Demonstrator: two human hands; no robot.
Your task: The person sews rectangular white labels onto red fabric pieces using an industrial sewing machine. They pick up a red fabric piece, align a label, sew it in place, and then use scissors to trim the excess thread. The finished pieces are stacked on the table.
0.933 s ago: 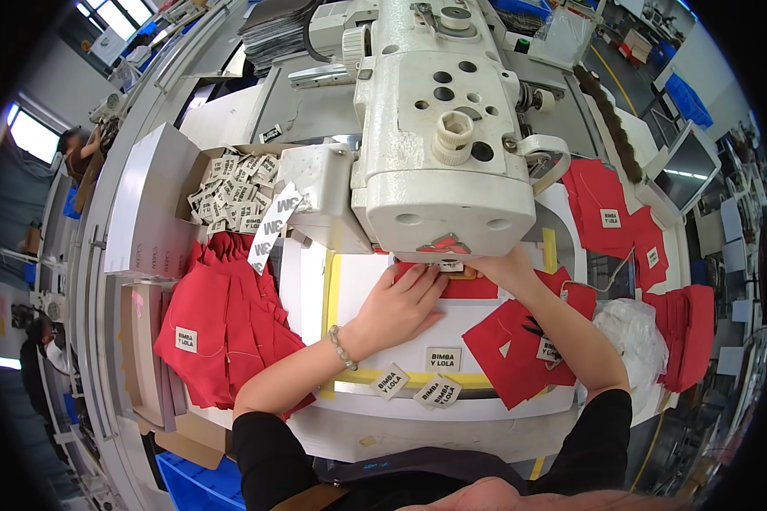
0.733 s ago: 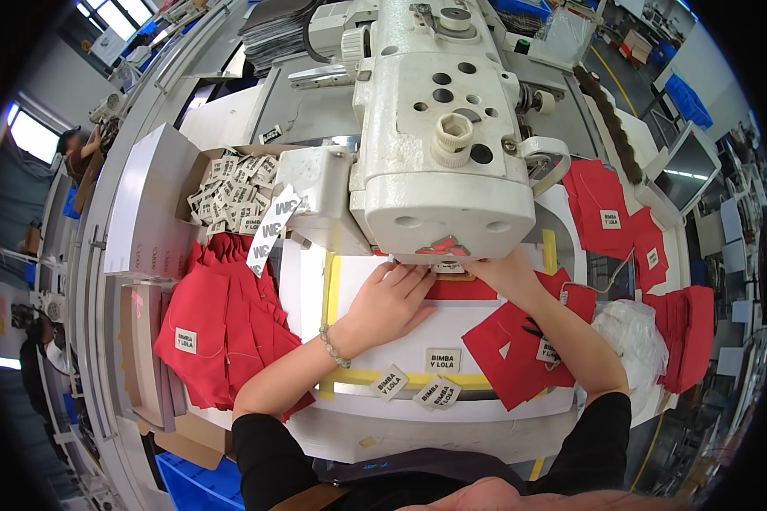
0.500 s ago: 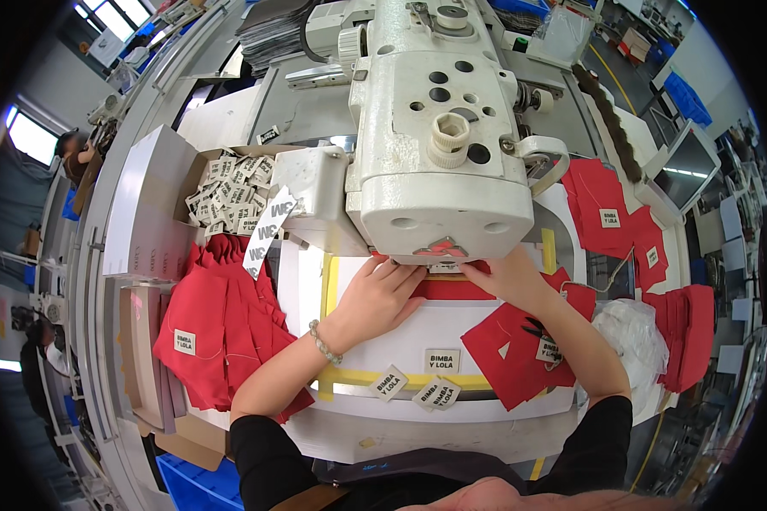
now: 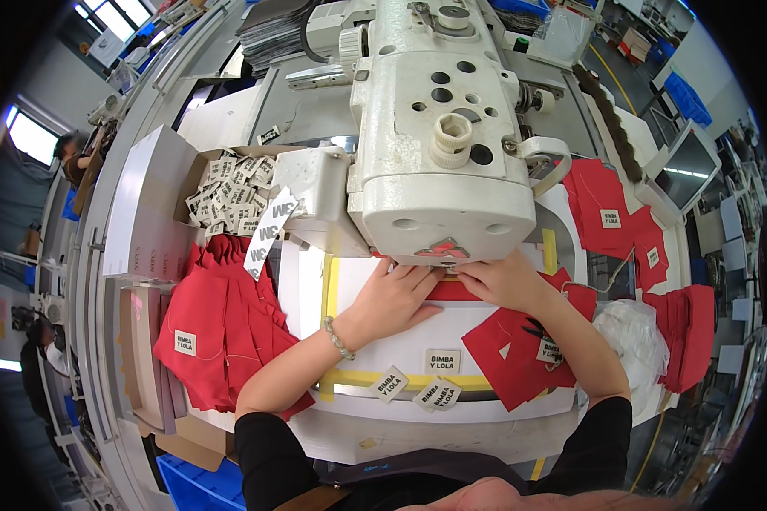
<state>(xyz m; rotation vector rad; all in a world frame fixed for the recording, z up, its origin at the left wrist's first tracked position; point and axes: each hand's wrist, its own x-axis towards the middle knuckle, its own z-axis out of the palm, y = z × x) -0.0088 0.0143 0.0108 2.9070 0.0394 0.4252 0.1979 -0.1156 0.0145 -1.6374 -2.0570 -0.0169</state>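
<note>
My left hand [image 4: 394,300] lies on a red fabric piece [image 4: 453,291] under the head of the white sewing machine [image 4: 441,200], fingers stretched and slightly apart, tips hidden at the machine's lower edge. My right hand [image 4: 507,283] is at the right of the same piece, fingers curled together at that edge; whatever they press or hold there is hidden. Loose square cream labels [image 4: 442,360] with dark lettering lie on the white work surface [image 4: 375,330] between my forearms. Red pieces with labels and thread [image 4: 503,362] lie under my right forearm.
On the left are a box of labels [image 4: 230,192], a red fabric heap [image 4: 222,341] and cardboard boxes [image 4: 149,358]. On the right sit red stacks [image 4: 686,336], crumpled clear plastic [image 4: 626,345] and a screen [image 4: 689,170]. A co-worker [image 4: 75,157] is at far left.
My left hand slid a little left, then back right towards my right hand. My right hand's fingers shifted slightly at the machine's edge, and the small label glimpsed there earlier is now mostly hidden.
</note>
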